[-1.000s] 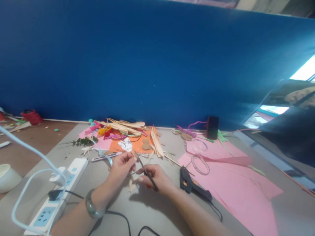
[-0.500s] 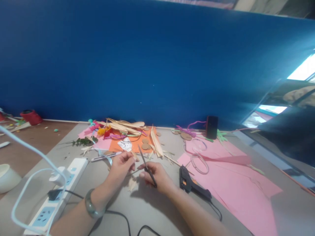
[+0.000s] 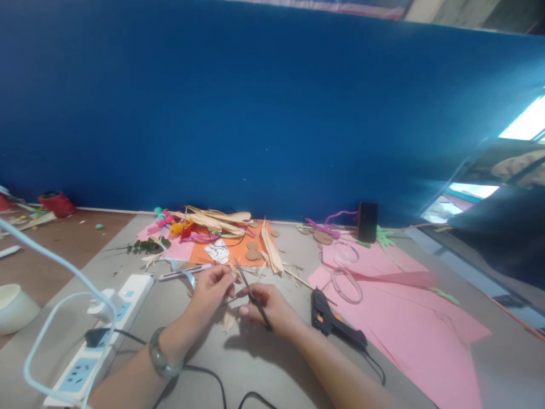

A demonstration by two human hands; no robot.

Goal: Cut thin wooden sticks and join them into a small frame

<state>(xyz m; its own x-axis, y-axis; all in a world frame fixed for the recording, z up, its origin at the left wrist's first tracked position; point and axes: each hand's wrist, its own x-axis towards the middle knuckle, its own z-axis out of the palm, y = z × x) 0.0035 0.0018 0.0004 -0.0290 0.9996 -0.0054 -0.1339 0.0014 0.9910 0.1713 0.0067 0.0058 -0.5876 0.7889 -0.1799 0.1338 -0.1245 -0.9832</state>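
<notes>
Blue partition [image 3: 255,113]: spans the back, upright, with a bright opening past its right end.
Grey tabletop [image 3: 200,341]: stretches in front of the partition, bordering a brown surface [image 3: 91,238] at left.
Pink paper sheets [image 3: 417,318]: cover much of the right part of the grey tabletop, overlapping.
Power strip [image 3: 80,363]: lies at front left, slanting away, with a white plug [image 3: 102,307] and a black plug [image 3: 94,338] seated.
Orange sheet [image 3: 234,254]: lies flat beyond the hands, partly under the craft pieces.
Left hand [image 3: 213,284]: pinches a small pale husk strip [image 3: 234,272] between thumb and fingers, raised above the table.
Right hand [image 3: 275,309]: grips scissors [image 3: 260,312] by the handles, fingers curled; exact threading of the loops too blurred to tell.
Dried corn husks [image 3: 217,218]: heaped at the back, against the foot of the partition.
Glue gun [image 3: 327,319]: rests on the table to the right of the right hand, beside the pink paper.
Scissors: point up and leftward with blades parted, close to the pinched strip; contact with it too small to tell.
Phone-like black slab [image 3: 367,221]: leans upright at back right.
Craft knife [image 3: 183,272]: lies just beyond the left hand.
Greenish bangle [image 3: 158,358]: circles the left wrist.
Round wooden discs [image 3: 252,250]: sit on the orange sheet.
Pale husk strip: held between the left fingertips, next to the scissors.
</notes>
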